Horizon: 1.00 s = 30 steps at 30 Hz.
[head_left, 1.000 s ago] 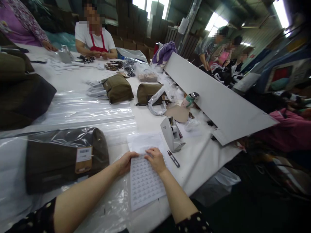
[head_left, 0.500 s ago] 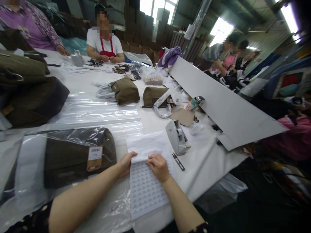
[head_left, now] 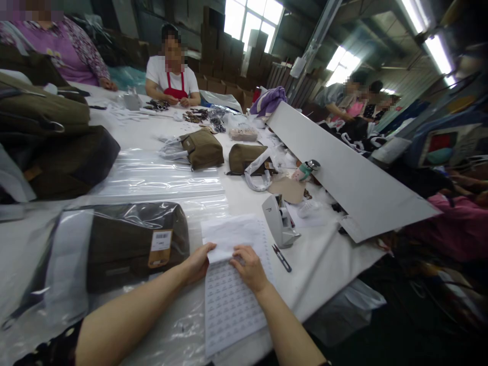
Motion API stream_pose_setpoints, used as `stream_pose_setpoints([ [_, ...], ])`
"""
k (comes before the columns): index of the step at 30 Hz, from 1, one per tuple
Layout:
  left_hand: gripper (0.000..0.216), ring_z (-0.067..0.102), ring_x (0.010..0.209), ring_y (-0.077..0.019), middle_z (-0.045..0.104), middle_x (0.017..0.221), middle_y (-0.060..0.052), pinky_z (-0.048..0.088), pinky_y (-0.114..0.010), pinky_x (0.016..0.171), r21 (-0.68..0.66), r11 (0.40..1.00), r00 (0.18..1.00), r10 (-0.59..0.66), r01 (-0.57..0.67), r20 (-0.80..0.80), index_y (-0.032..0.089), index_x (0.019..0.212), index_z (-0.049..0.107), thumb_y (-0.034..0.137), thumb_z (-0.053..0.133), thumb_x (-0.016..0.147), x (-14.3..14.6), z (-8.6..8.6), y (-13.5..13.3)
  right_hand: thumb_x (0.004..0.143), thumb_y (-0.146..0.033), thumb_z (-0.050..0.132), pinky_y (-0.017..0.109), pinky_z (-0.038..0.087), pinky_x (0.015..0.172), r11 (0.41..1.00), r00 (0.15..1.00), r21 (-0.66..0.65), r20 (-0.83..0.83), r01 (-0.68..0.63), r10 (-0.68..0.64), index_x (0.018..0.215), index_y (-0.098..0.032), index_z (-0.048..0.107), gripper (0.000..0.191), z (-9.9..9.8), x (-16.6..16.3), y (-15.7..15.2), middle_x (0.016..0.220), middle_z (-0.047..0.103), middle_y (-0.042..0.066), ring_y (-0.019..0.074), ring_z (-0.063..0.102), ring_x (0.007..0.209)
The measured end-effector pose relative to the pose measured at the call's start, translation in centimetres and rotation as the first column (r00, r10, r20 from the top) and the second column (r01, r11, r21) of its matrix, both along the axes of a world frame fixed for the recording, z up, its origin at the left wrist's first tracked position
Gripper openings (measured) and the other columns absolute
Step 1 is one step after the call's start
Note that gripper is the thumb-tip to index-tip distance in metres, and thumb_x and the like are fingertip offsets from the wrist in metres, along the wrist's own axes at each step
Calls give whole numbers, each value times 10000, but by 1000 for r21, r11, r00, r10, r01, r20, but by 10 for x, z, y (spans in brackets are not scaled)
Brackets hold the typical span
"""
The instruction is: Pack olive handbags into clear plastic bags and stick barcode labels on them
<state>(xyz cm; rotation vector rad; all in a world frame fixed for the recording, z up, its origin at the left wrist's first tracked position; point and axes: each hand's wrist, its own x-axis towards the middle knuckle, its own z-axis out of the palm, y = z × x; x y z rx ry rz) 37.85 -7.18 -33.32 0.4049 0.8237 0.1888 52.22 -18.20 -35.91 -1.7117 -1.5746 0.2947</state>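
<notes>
A white sheet printed with rows of small labels lies on the table in front of me, its upper part folded over to show a blank side. My left hand pinches the left edge of the fold between thumb and fingers. My right hand is closed at the fold's lower edge, thumb and fingertips on the paper. Left of the sheet, a dark olive bag lies inside a clear plastic bag, with a hang tag showing. Thread snips rest to the right, near a grey dispenser.
Flat clear plastic bags lie beyond the wrapped bag. Two olive bags stand farther back, and more bags are piled at left. A slanted white board borders the right. Co-workers sit across the table.
My view has shifted slightly, so the scene sits a little lower. The right fingers have loosened from a tight pinch and spread a bit along the fold; the left hand keeps its grip.
</notes>
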Motion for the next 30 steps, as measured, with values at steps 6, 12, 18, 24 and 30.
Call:
stream_pose_setpoints([
  [6,267,664,665,-234,683,705,-104,544,-328,660,9,999,999,37,-37,-4,70,985,562,187,456,771,-7,0,-1,767,-122,646,349,486,807,997,997,-57,41,-57,60,782,-203,581,105,4,-6,1,904,614,60,209,562,905],
  [12,272,665,659,-251,679,697,-105,548,-359,655,-9,1000,1000,25,-25,19,80,979,566,223,447,780,-13,-4,1,764,-150,657,370,480,852,999,999,20,35,-31,30,940,-206,609,192,3,-11,1,968,623,75,217,558,949],
  [18,279,660,652,-247,674,705,-108,546,-354,646,9,1000,1000,5,-5,24,81,964,571,245,452,772,-18,-5,0,803,-173,621,353,490,789,997,996,34,60,-63,61,767,-219,618,59,6,-16,1,869,636,53,203,570,874],
  [24,331,666,753,-265,686,792,-150,531,-381,737,132,988,997,-79,77,16,74,951,590,341,431,834,-20,0,3,796,-181,607,358,469,840,999,998,13,-42,-45,46,757,-212,607,49,15,-19,-7,937,633,70,206,566,930],
  [30,478,557,1073,-305,653,1083,-125,363,-415,1016,537,839,995,-51,88,-83,157,1033,646,278,784,591,-74,38,4,805,-334,593,337,468,824,995,874,-62,-476,78,-98,746,-186,581,160,58,-33,15,920,647,75,209,596,900],
])
